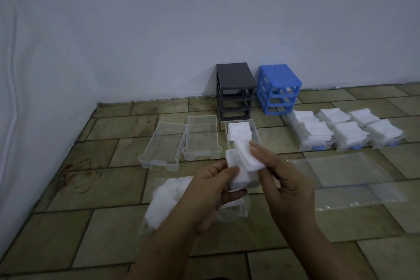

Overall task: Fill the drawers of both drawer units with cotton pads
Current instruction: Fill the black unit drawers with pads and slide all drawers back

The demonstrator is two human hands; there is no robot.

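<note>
Head view: left hand (211,186) and right hand (284,182) both pinch a loose stack of cotton pads (244,166) between thumb and fingers. Directly beyond the grip lies the part-filled drawer (255,129); two bare drawers (181,141) lie beyond and left of it. Recommendation: square the stack's edges before lowering, keep both pinches firm, and seat it flat against the pads already placed.
</note>
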